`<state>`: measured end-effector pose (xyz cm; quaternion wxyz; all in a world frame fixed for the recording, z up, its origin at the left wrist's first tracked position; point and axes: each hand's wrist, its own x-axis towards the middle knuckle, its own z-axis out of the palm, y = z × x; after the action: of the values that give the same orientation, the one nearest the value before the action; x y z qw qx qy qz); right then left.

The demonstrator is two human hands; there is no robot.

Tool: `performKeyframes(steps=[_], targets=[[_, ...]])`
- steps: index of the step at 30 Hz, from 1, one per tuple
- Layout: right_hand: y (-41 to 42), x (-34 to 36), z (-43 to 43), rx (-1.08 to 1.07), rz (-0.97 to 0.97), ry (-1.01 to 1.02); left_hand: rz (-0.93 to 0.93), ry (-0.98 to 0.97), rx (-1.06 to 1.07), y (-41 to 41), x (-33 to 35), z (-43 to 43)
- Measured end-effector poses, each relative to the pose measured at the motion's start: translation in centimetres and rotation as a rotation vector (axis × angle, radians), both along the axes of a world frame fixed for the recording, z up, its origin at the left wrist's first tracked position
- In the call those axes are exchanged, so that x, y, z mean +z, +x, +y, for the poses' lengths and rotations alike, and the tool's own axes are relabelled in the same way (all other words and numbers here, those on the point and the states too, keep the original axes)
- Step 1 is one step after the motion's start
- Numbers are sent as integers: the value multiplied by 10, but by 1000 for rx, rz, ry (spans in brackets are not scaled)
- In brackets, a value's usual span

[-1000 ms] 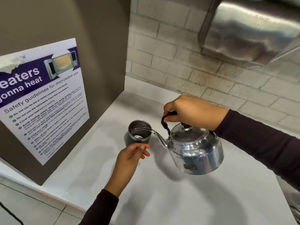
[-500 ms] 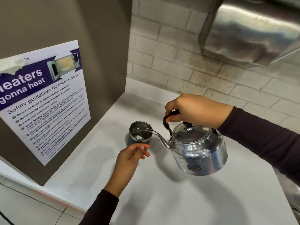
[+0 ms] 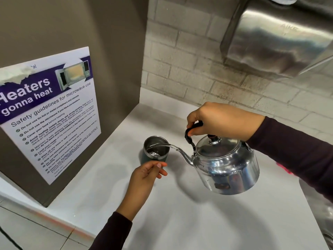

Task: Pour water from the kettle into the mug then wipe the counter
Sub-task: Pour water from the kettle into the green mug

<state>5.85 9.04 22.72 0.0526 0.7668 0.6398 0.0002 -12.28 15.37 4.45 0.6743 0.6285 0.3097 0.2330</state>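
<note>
Right hand (image 3: 223, 121) tilts kettle (image 3: 227, 166), apparently filling mug (image 3: 156, 150).

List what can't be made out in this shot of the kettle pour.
- Head view: most of the kettle handle, hidden inside the right hand.
- Pink thing on the counter, mostly hidden behind the right sleeve; cannot tell what it is.
- Whether the left hand touches the mug; its fingers overlap the mug's base.
- Poster small print, too small; its left side is cut off.
</note>
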Motion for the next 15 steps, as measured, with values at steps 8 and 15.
performKeyframes(steps=[8, 15], targets=[[-4, 7, -2, -9, -11, -24, -3, 5, -7, 1, -1, -1], [-6, 8, -4, -9, -35, -24, -2, 7, -11, 2, 0, -2]])
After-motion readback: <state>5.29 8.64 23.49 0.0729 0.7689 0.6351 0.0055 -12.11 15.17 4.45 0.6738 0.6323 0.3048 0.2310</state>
